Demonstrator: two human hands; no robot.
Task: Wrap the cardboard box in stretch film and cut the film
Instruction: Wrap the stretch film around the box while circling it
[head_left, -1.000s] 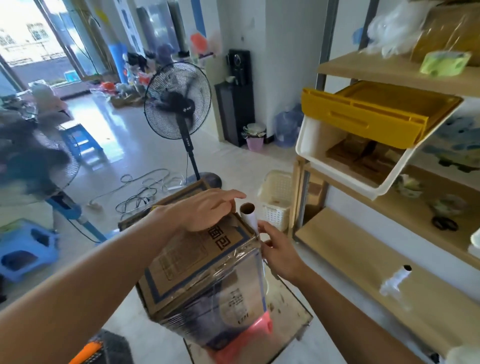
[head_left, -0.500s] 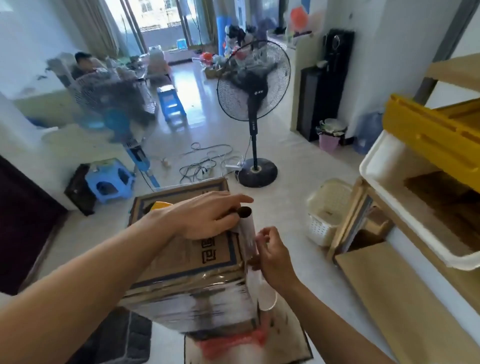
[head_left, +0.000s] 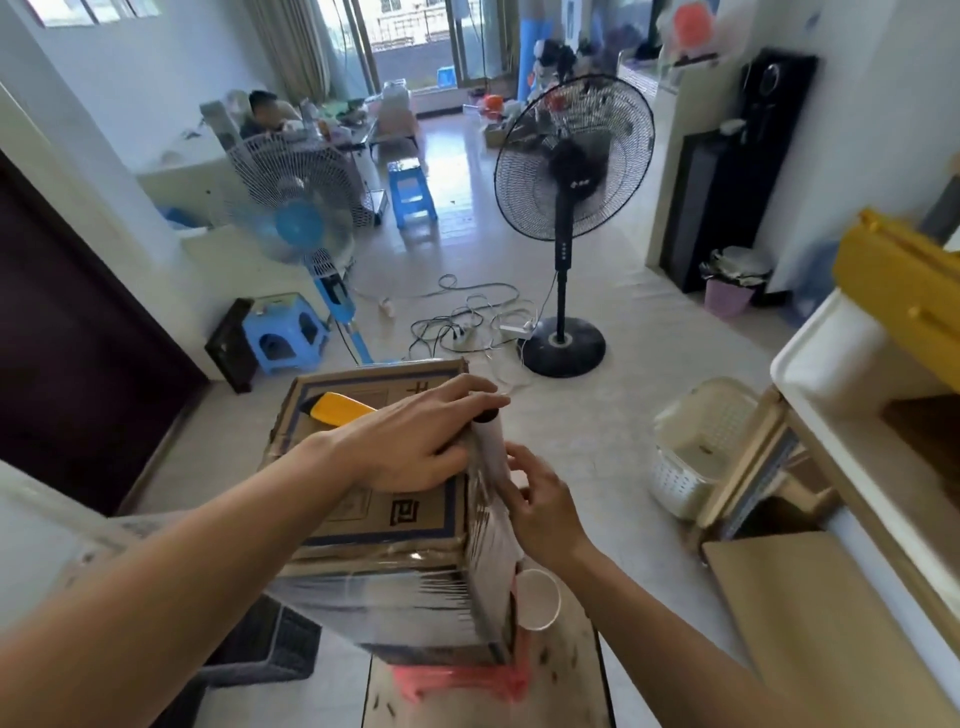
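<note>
A brown cardboard box (head_left: 410, 525) with blue print stands on a pink stool (head_left: 457, 683). Clear stretch film (head_left: 395, 597) covers its near side. A white film roll (head_left: 493, 447) stands upright against the box's right top corner. My left hand (head_left: 415, 441) lies flat on the box top, fingertips touching the roll's upper end. My right hand (head_left: 540, 504) grips the roll from the right, lower down. A yellow utility knife (head_left: 335, 408) lies on the box top behind my left hand.
A black standing fan (head_left: 571, 161) and a blue-and-white fan (head_left: 293, 208) stand on the floor beyond, with cables (head_left: 467, 317) between them. A cream basket (head_left: 701, 447) and wooden shelving (head_left: 841, 587) are at right. A blue stool (head_left: 283, 332) sits left. A person sits far back.
The view has swung left, from the shelves toward the room. Both hands stay on the box and roll; the roll remains at the box's right corner.
</note>
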